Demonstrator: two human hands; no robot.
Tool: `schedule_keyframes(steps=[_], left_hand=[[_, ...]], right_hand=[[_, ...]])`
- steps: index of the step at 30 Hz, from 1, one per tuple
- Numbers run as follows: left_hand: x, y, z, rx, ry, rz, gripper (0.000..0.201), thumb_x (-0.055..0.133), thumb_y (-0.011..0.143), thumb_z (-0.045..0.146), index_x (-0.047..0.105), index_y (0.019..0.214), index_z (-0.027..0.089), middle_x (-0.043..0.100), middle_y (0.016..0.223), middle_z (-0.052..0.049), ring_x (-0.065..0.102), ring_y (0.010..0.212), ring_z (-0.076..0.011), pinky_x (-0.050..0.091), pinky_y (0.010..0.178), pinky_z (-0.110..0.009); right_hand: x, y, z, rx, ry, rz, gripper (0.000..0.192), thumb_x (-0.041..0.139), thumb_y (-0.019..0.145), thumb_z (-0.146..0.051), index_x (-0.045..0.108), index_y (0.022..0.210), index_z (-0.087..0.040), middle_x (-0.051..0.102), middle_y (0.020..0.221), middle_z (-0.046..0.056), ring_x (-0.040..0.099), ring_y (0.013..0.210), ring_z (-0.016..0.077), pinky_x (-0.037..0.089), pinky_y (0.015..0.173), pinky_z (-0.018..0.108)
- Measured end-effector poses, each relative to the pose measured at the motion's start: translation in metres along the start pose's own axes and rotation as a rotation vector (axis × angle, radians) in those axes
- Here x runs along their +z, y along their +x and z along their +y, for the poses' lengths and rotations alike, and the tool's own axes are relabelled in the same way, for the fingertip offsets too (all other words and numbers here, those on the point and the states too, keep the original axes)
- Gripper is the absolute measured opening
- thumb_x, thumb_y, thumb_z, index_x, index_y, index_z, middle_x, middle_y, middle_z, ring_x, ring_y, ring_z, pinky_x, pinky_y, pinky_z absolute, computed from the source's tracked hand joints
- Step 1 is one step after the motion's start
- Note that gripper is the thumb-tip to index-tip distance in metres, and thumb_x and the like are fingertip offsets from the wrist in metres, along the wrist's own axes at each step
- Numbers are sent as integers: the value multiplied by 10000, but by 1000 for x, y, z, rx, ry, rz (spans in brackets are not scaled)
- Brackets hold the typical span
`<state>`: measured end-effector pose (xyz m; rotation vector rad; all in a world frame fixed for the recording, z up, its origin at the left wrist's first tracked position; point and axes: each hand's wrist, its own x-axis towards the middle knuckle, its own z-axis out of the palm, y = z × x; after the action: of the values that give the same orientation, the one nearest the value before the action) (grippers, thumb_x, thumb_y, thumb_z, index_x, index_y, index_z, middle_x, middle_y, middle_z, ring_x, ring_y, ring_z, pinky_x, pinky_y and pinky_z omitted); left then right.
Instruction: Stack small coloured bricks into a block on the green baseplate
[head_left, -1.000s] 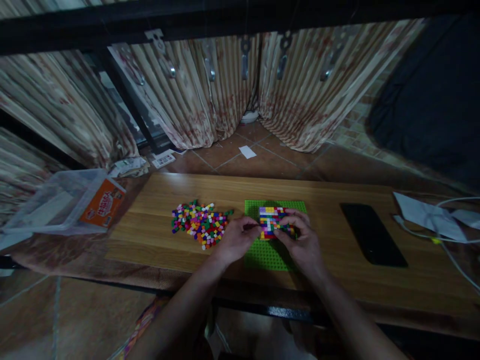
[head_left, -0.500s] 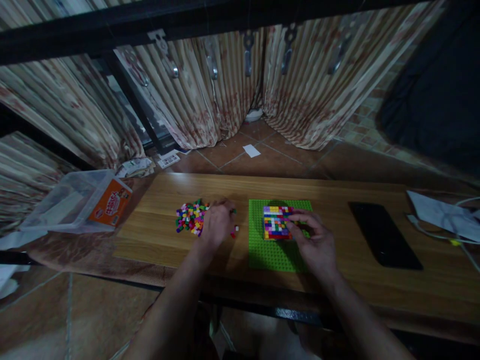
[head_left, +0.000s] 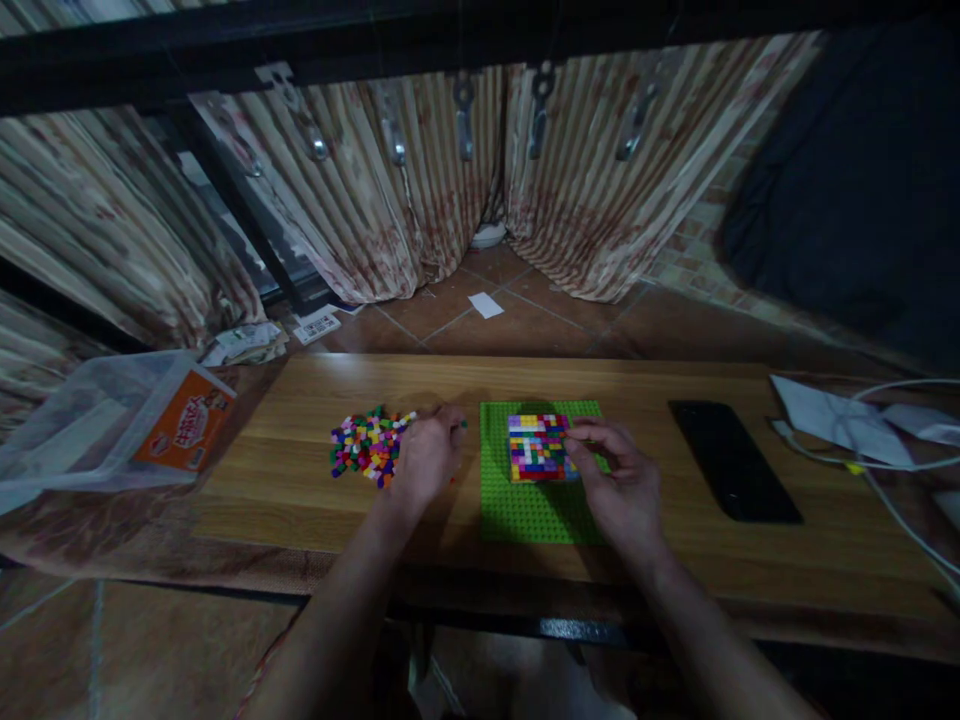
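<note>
Reaching left hand (head_left: pixel 426 462) curls into brick pile (head_left: pixel 365 447) at frame center-left, grip contents unclear; right hand (head_left: pixel 619 487) fingers pinch block mosaic (head_left: pixel 538 446) edge.

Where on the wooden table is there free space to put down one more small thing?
The wooden table is bare between the green baseplate and the black phone, and left of the loose brick pile towards the plastic tub. It is crowded where the left hand covers the pile, where the right hand touches the brick block, and around the white cables.

Wooden table (head_left: pixel 315 480) with baseplate (head_left: pixel 525 510), phone (head_left: pixel 731 462)
</note>
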<state>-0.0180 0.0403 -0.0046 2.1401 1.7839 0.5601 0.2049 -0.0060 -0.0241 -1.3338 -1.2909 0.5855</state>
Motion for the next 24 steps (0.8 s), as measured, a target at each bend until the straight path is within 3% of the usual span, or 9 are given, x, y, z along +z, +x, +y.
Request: schedule_keyframes(steps=[4,8,17,24], left_hand=[[-1,-10,9,-13,-442,-97,131,531,839,213,656,843,175,684,822,-38,624,786,-172,462,744,-267],[-2,-23,18,-98,-739,-210,136,601,799,273,664,826,156,672,784,-22,602,758,-157,454,728,-260],[-1,-35,29,-219,-1041,-496,262,707,726,347,677,881,137,607,716,0,509,650,-105,406,638,-231],[0,-36,24,-253,-1162,-635,329,755,705,415,684,838,123,591,690,-1,517,633,-93,418,632,-224]], right_hand=[[0,-1,-5,-31,-10,-17,95,624,845,-303,683,859,-230,668,962,46,639,913,202,512,827,367],[1,-6,-11,-141,-59,-133,96,587,871,-264,675,906,-250,683,949,38,643,916,198,517,827,359],[4,-19,-28,-339,-187,-310,200,580,882,-207,656,1054,-277,692,1001,37,627,961,211,512,844,402],[6,-27,-33,-370,-188,-448,230,545,913,-205,654,1105,-272,690,975,34,618,924,195,517,808,376]])
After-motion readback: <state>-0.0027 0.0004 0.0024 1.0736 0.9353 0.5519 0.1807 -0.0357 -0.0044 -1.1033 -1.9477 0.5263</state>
